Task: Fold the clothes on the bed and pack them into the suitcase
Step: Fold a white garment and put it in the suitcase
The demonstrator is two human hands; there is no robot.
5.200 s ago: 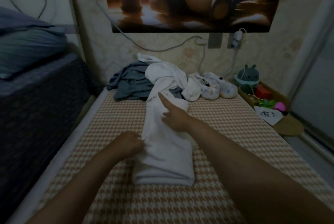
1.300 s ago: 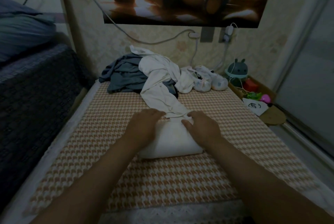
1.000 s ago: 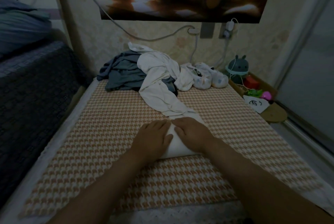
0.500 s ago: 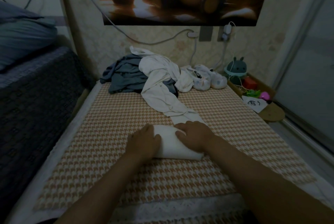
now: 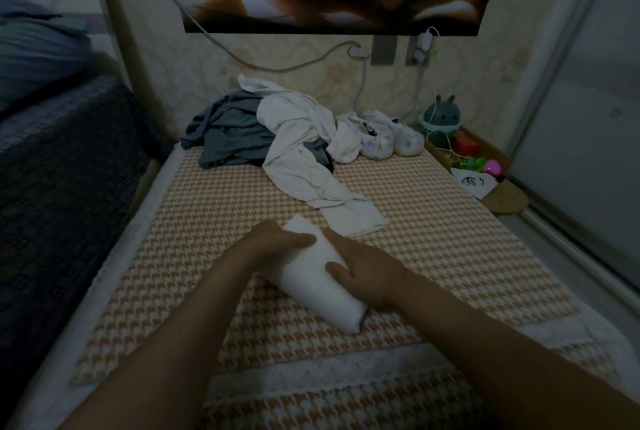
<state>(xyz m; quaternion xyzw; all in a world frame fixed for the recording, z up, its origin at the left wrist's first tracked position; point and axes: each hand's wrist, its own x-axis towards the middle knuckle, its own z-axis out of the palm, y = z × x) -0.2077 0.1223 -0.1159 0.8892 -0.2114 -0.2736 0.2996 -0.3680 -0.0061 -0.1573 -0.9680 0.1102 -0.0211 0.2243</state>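
Bare left grip (image 5: 277,244), right grip (image 5: 369,272)

White garment, centre frame: 5.2 s ago a long flat strip. By 1.3 s ago a short folded white bundle (image 5: 313,279), lying square to the frame. Now it is turned slantwise, from upper left to lower right.

Left hand (image 5: 277,244): earlier flat on top, now gripping the upper-left end.

Right hand (image 5: 365,268): earlier pressing down from above, now clasping the right flank, thumb across the top.

Bundle's far end was touching the loose white garment (image 5: 304,169); now just apart.
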